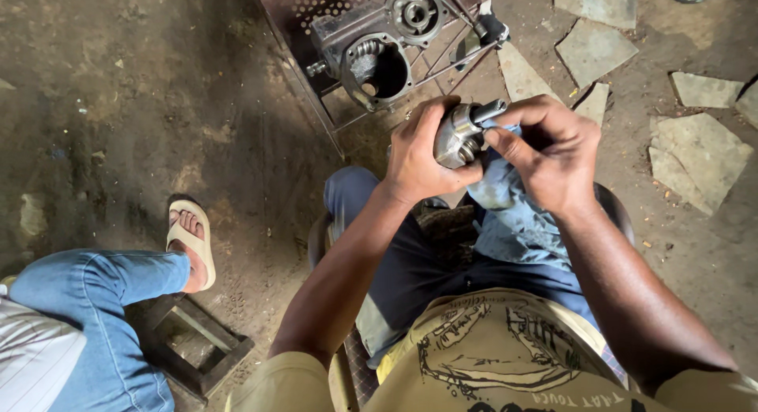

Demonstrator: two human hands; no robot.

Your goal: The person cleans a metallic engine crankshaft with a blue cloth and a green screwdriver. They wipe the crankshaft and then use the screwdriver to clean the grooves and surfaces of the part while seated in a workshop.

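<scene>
Seated person, head view looking down over own lap. Left hand (417,155) wraps a small machined metal part (462,134), a round silvery body with a short shaft poking out toward the far right; the part sits above the knees, just near of the metal stand. Grip of the left hand is closed around the round body, fingers curled behind, thumb along the near side. Right hand (549,151) is closed too, pinching a blue rag (505,192) against the part's face just below the shaft; the rag hangs down onto the lap. Judged handling: solid metal, so dense for its size, fully stiff, not fragile, likely oily and therefore slippery on bare skin; the rag helps friction. Best hold looks to be around the wide round body, not the thin shaft, which offers little purchase. Far of the hands, a grey engine housing (371,45) with round openings rests on a rusted stand (316,104). Left in the scene, another person's sandalled foot (189,242) on the dirt floor (142,104).
</scene>
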